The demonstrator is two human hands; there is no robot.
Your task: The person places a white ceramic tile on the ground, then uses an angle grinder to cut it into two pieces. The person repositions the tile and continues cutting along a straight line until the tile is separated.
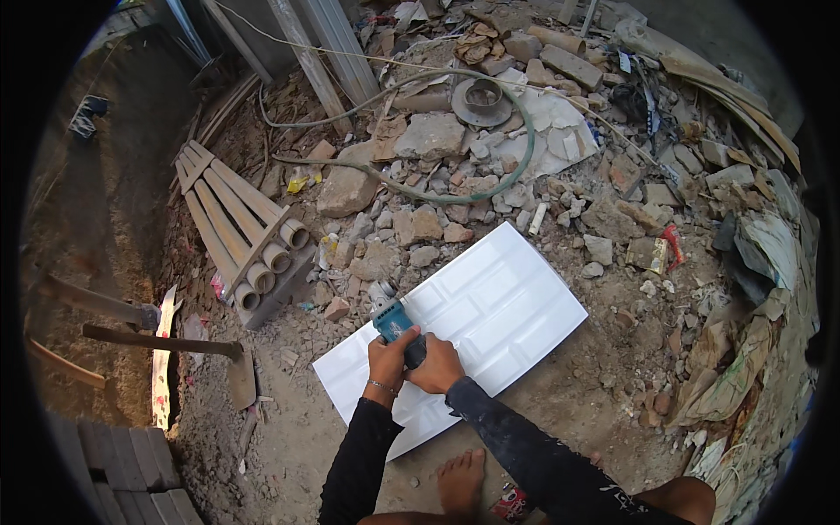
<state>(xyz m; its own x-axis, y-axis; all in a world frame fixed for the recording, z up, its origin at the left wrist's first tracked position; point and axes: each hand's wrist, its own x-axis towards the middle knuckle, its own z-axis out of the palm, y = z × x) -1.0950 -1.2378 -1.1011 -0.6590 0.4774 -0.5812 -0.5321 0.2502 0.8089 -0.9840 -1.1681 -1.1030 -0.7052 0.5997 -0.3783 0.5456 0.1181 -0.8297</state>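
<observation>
- On the white tile (490, 306), lying flat on dirt, both hands clamp a teal angle grinder (392, 319): left hand (385, 360) beside right hand (435, 365).
- Rubble (420, 223) lies just beyond; pipes (236, 232) and a shovel (175, 346) sit left.

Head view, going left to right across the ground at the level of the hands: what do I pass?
Shovel → left hand on the teal power tool → right hand → white panelled tile → rubble → crumpled sacks.
</observation>
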